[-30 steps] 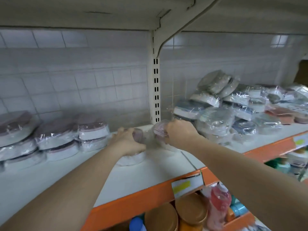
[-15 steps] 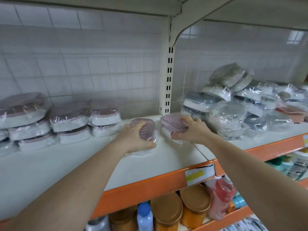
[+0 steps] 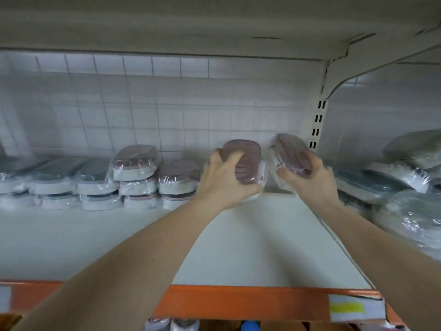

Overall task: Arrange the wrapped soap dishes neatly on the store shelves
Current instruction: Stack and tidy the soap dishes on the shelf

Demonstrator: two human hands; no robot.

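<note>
Both soap dishes, the one in the left hand [image 3: 224,177] and the one in the right hand [image 3: 307,177], look like hard plastic with matt mauve tops [image 3: 245,161], sealed in thin glossy film [image 3: 281,149] that crinkles and catches light. The stacked dishes [image 3: 136,177] wear the same shiny wrap. The shelf [image 3: 238,247] looks smooth, matt white, painted metal; its front edge [image 3: 238,302] is glossy orange with a paper label [image 3: 353,306]. The back wall [image 3: 167,115] is a white wire grid.
</note>
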